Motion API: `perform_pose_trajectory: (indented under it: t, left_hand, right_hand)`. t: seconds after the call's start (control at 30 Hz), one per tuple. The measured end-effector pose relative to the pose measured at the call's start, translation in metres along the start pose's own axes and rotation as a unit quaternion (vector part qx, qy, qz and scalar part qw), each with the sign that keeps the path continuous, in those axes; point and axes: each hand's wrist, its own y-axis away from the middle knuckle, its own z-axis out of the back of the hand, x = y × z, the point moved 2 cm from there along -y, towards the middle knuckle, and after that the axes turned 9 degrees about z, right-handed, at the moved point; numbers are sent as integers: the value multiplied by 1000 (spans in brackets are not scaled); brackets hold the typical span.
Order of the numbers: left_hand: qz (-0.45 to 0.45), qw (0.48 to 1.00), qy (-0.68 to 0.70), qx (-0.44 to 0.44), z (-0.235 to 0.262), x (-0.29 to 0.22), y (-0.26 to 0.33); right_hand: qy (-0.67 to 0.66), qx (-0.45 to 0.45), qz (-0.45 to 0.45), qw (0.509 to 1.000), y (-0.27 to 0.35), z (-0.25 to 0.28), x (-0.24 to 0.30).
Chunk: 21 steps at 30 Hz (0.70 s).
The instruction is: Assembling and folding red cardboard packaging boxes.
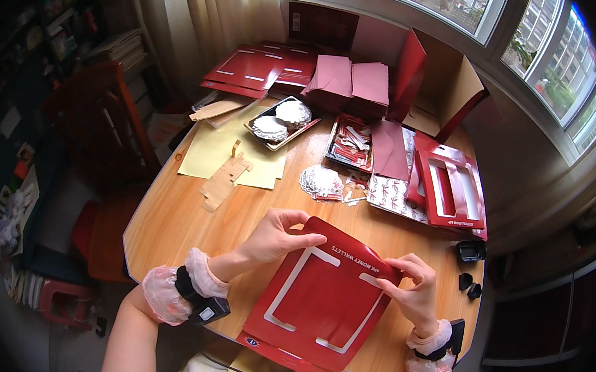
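- My left hand comes up from the lower left of the frame, wrist bent, fingers curled over the top left edge of the red card sheet and pinching it.
- My right hand enters from the lower right, thumb and fingers closed on the sheet's upper right edge.
- Both wrists wear frilly pink cuffs with dark bands.
- The sheet sits low in the centre of the frame, over the near edge of the wooden table, its bottom end hanging past the rim.
- Its long axis runs from lower left to upper right; the printed top edge points away from me, and white cut lines mark its face.
- Beyond my hands lie a silvery doily pile, a yellow paper sheet, a tray of scraps and a red windowed box at right centre; nothing lies between them and the sheet.
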Motion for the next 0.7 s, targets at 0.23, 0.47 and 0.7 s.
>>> perform_pose_trajectory:
  t: [0.23,0.47,0.7]
  left_hand:
    - [-54,998,-4,30,-2,-4,-1]
    - [-62,993,-101,28,-1,2,-3]
    - [-81,987,-136,26,-2,1,-1]
  right_hand:
    - [8,-16,45,999,1,1,-9]
    - [-63,-28,-11,998,2,2,-16]
    - [-55,-9,-5,998,0,3,-17]
